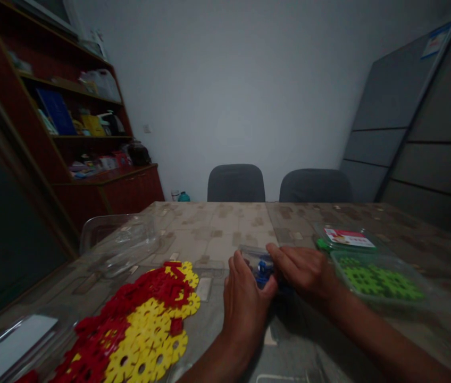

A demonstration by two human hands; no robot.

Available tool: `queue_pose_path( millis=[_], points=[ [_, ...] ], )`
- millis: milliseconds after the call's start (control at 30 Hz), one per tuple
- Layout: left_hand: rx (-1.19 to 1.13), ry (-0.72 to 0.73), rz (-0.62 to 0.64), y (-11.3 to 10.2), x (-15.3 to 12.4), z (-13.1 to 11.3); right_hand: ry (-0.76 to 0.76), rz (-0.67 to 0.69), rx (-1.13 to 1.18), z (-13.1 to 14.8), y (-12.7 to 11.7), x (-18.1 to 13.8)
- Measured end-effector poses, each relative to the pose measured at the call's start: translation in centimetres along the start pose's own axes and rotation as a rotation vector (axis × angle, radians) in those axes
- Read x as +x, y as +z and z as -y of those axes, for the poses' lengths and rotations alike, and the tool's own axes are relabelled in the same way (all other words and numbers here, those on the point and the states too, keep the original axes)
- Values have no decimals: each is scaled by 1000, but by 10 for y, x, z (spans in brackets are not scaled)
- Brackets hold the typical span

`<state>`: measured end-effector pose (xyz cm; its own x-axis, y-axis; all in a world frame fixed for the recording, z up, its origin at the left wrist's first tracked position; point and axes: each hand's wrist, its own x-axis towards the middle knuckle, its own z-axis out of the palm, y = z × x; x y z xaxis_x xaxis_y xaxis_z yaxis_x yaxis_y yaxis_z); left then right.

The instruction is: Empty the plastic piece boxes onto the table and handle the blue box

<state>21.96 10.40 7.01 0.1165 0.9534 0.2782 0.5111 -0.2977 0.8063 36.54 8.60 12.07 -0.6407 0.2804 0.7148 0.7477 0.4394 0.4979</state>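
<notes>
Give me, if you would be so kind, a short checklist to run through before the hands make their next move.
1. Left hand and right hand both on the clear plastic container: ok.
2. Blue pieces visible between the hands: ok.
3. Clear plastic container properly closed: cannot tell; the hands cover much of it.
4. Green notched discs in their clear tub: ok, at the right.
5. Yellow flower-shaped discs and red pieces kept in separate piles: not ok; they lie together, loose on the patterned tablecloth.
</notes>
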Motion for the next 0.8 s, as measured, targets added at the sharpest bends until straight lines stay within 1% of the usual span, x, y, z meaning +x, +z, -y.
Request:
queue_pose_path(
  millis=[100, 200, 333, 400, 433, 500, 533, 600, 667, 700, 800],
  points=[
    [-8, -7, 7, -1, -1, 0, 1, 37, 23, 0, -2, 2],
    [3, -20, 28, -3, -3, -1, 17, 57, 50, 1, -4, -3],
    [-26, 15, 47, -8, -9, 2, 105, 33, 153, 8, -2, -23],
    [-18, 30, 89, -15, -11, 8, 169, 14, 173, 12, -2, -34],
    [8, 50, 112, -20, -12, 12, 177, 2, 172, 14, -2, -38],
    [91, 158, 120, -32, -12, 21, 162, -22, 174, 18, -4, -42],
    [130, 268, 94, -39, -12, 26, 142, -38, 181, 20, -5, -42],
    [175, 536, -7, -51, -9, 35, 105, -54, 207, 25, -6, -40],
    [186, 758, -46, -62, -6, 41, 70, -49, 256, 32, -6, -37],
    [187, 845, -40, -66, -5, 43, 56, -44, 282, 37, -5, -36],
    [229, 1025, -43, -75, -7, 50, 44, -17, 313, 52, -4, -36]
  ],
)
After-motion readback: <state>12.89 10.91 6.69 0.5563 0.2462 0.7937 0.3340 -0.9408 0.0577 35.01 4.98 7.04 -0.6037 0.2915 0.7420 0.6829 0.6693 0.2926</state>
